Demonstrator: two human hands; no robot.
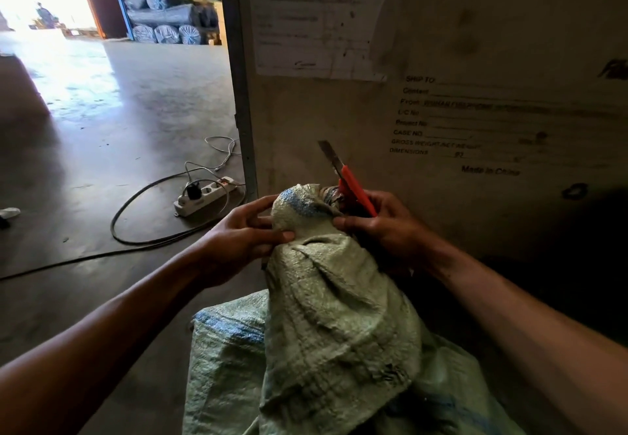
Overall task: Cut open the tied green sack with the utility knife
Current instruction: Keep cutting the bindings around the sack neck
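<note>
A pale green woven sack (336, 315) stands in front of me, its neck bunched and tied at the top near a blue-printed patch. My left hand (238, 240) grips the left side of the bunched neck. My right hand (384, 227) holds a red utility knife (353, 189) and also pinches the right side of the neck. The knife's blade is extended and points up and to the left, above the knot. The tie itself is mostly hidden behind the fabric and my fingers.
A large crate (441, 94) with printed shipping text stands right behind the sack. A white power strip (204, 195) with cables lies on the concrete floor to the left. Wrapped rolls (163, 16) are stacked by the far bright doorway.
</note>
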